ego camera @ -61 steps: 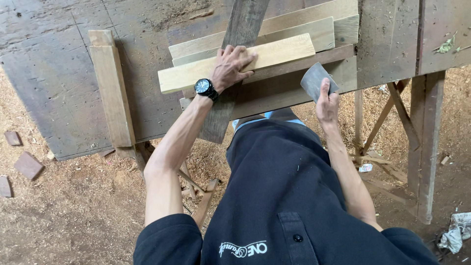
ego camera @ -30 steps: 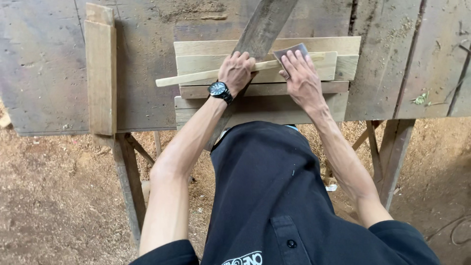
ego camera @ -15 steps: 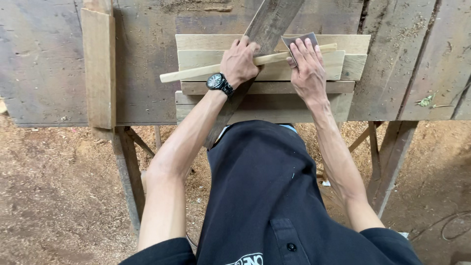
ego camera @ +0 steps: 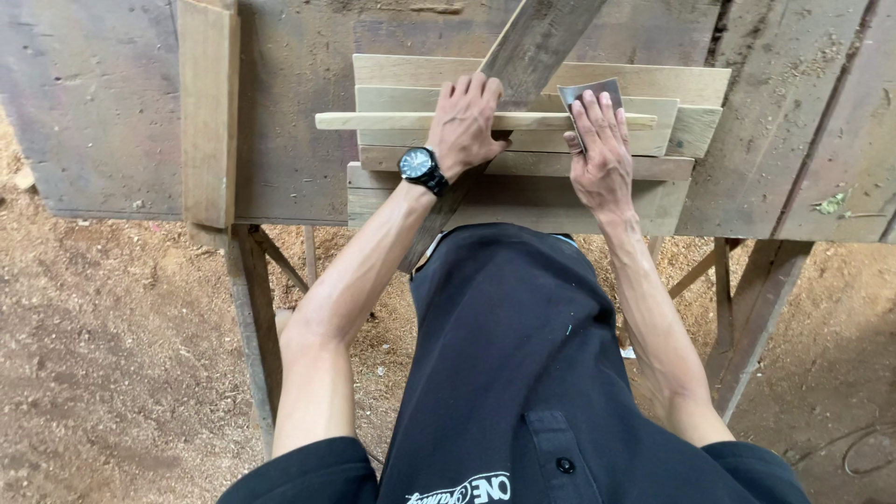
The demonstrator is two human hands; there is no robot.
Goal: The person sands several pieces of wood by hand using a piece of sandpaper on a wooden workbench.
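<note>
Fingers [ego camera: 597,107] now flat on sandpaper [ego camera: 590,91] | left hand [ego camera: 464,126] steadies strip [ego camera: 373,120] (unmoved)

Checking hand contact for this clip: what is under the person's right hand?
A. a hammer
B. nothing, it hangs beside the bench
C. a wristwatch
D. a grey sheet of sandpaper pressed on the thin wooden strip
D: the right hand lies flat on a grey sandpaper sheet over the thin wooden strip, while the left hand steadies that strip.
</note>
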